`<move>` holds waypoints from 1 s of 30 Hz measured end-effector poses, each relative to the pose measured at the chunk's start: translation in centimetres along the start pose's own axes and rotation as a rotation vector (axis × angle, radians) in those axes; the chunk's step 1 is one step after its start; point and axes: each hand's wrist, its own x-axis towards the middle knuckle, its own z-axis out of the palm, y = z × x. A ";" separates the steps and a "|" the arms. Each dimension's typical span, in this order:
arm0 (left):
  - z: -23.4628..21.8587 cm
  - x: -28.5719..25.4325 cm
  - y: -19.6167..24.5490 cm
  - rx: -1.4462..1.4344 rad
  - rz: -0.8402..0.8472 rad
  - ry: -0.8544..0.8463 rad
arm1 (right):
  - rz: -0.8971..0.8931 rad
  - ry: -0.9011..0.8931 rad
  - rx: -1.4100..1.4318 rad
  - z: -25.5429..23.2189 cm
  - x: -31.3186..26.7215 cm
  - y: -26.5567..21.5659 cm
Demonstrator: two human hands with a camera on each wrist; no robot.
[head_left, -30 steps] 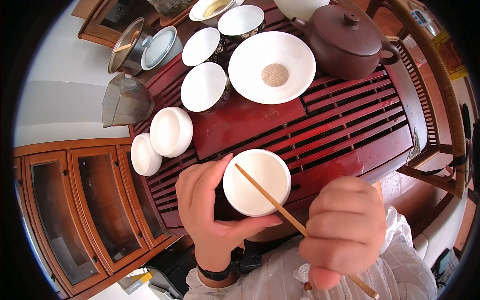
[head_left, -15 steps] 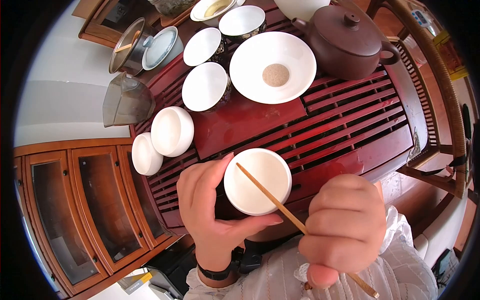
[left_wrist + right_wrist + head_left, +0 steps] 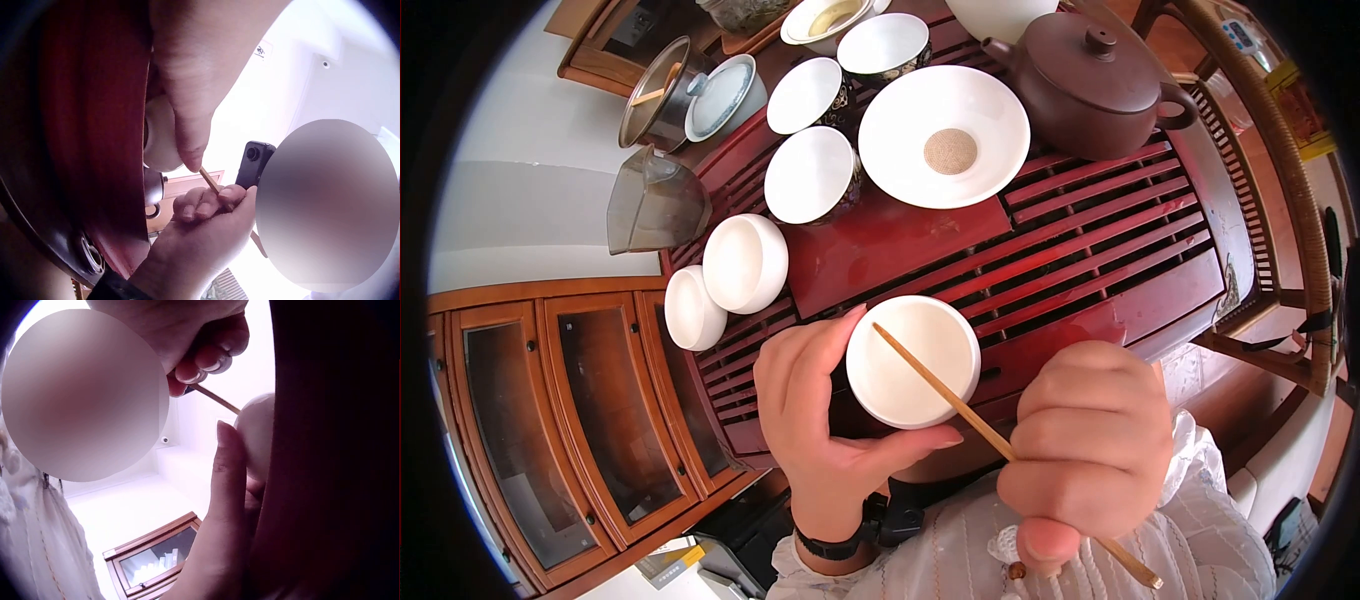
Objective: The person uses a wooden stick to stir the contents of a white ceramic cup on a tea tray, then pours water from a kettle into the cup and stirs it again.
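Right hand [image 3: 1090,440] has moved slightly forward, fingers wrapping a wooden stick [image 3: 960,405]; left hand [image 3: 805,410] grips a white cup [image 3: 900,385] between thumb and fingers; tea tray [image 3: 1150,297] edge runs beyond right fingers.

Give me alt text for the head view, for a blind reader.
A person's left hand holds a white cup while the right hand grips a wooden stick slanting over its mouth. Beyond, a brown teapot and wide white bowl stand on a red slatted tray.
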 end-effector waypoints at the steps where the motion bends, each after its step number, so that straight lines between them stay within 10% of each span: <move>1: 0.0 0.0 0.0 -0.003 -0.001 0.000 | 0.015 -0.001 -0.012 0.0 0.0 0.0; 14: 0.5 -0.2 -0.1 -0.041 -0.047 0.032 | 0.042 -0.019 -0.067 0.2 0.1 -0.2; 19: 1.4 -1.1 0.3 -0.313 -0.341 0.132 | 0.076 -0.019 -0.093 0.2 0.2 -0.2; 30: 0.5 -0.2 -0.1 -0.054 -0.113 -0.045 | 0.079 -0.022 -0.106 -0.1 0.0 0.1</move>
